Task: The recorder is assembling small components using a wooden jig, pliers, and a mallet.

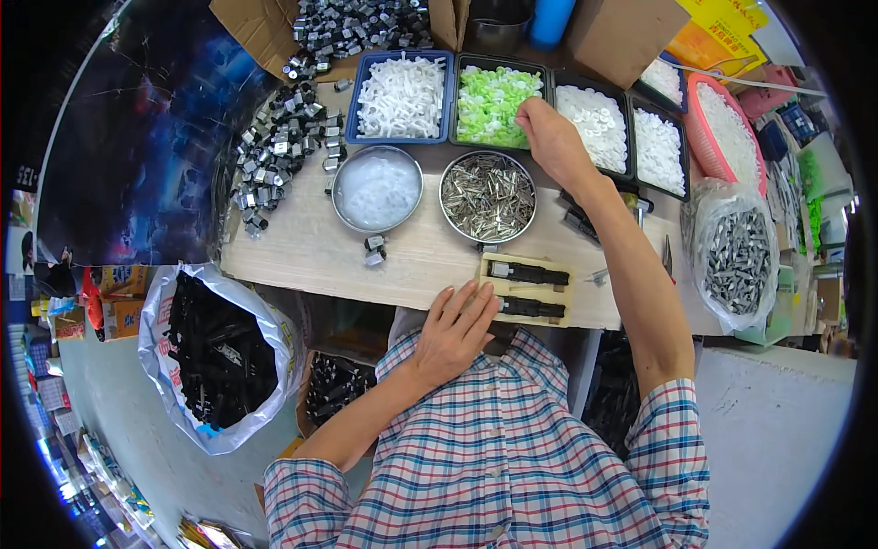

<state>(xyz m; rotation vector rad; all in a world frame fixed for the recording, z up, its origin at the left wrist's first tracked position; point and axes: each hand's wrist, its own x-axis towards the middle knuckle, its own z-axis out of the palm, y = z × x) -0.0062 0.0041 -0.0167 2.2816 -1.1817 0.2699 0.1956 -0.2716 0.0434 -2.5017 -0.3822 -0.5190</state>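
A person at a wooden worktable (302,256), one hand in a tray of small parts.

The right hand (551,137) reaches forward and its fingers rest on the green plastic pieces in the black tray (498,102). The left hand (455,331) lies flat, palm down, at the near table edge, just beside a wooden jig (526,289) that holds two black parts. Between the hands stands a round metal bowl of metal pins (487,196); left of it is a bowl of clear pieces (376,188). A blue tray of white parts (401,96) stands behind.
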